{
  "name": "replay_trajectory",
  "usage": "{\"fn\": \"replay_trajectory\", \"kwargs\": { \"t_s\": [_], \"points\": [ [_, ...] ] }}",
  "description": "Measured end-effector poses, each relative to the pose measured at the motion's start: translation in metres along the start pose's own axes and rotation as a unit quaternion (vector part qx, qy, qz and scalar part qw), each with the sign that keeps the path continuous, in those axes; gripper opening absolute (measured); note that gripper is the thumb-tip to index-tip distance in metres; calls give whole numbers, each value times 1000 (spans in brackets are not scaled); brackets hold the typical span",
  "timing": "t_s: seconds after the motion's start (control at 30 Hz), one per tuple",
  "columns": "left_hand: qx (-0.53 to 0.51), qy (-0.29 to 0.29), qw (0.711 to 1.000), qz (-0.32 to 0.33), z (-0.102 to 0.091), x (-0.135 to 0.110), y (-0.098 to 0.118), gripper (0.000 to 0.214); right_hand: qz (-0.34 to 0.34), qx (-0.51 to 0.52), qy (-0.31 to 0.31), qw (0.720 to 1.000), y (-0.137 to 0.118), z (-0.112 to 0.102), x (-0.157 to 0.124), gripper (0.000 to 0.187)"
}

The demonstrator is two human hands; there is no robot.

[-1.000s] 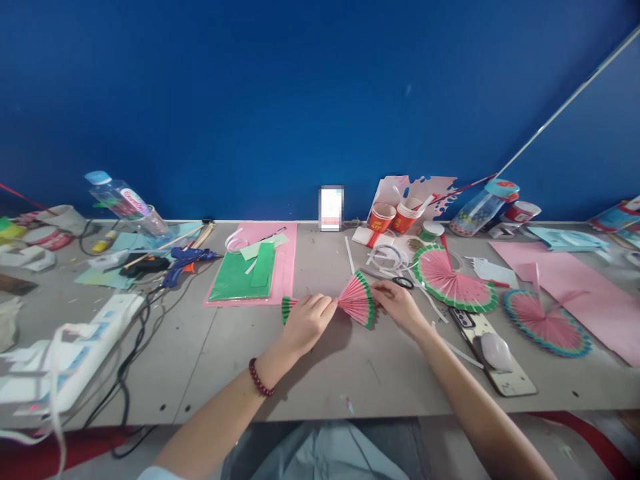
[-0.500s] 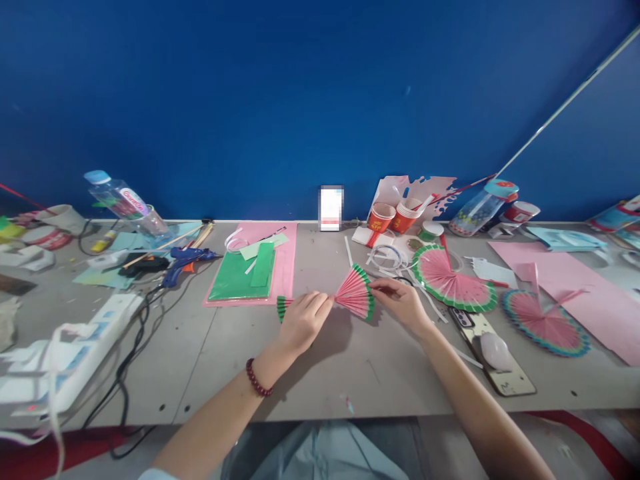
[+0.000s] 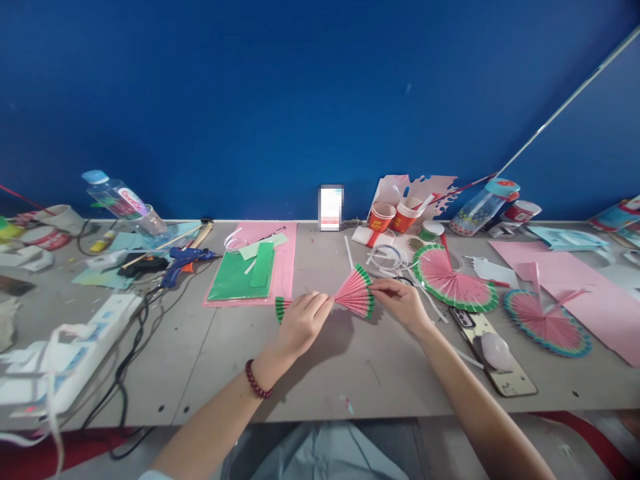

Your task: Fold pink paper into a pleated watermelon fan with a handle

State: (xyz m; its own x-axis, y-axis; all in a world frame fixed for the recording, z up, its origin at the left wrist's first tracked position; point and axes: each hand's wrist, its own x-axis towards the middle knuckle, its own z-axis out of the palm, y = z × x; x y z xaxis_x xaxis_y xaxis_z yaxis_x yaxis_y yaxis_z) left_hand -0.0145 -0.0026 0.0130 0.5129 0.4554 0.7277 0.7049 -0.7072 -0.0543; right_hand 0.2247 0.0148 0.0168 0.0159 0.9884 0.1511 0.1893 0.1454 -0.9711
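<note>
Both hands hold a pleated pink paper fan with a green edge (image 3: 356, 294), low over the grey table (image 3: 320, 373). My left hand (image 3: 303, 323) pinches the fan at its middle; the fan's folded left half pokes out past the fingers. My right hand (image 3: 400, 303) grips the spread right half at its outer edge. A red bead bracelet is on my left wrist.
A finished watermelon fan (image 3: 453, 280) and a blue-rimmed fan (image 3: 547, 323) lie to the right, beside a phone (image 3: 493, 353) and a pink sheet (image 3: 580, 293). Green paper on pink paper (image 3: 245, 275), a blue glue gun (image 3: 187, 259), a power strip (image 3: 70, 357), bottles and red cups (image 3: 393, 217) surround them.
The fan's spread half has lifted slightly and my right hand has shifted a little up with it. My left hand has barely moved.
</note>
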Motion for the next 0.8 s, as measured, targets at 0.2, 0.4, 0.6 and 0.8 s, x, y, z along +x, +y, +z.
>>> {"fn": "replay_trajectory", "kwargs": {
  "t_s": [0.2,0.4,0.6,0.8],
  "points": [
    [-10,-8,1000,-12,1,0,0,17,-5,-10,-4,1000,3,2,0,10],
    [-24,-5,999,-38,3,-1,-1,12,-23,-46,-14,999,7,-2,0,15],
    [-27,-9,998,-53,2,1,-3,18,-34,-68,-49,996,11,-1,0,18],
    [-22,-24,999,-43,3,-1,-3,17,-101,-153,-51,982,6,5,-5,15]
  ]
}}
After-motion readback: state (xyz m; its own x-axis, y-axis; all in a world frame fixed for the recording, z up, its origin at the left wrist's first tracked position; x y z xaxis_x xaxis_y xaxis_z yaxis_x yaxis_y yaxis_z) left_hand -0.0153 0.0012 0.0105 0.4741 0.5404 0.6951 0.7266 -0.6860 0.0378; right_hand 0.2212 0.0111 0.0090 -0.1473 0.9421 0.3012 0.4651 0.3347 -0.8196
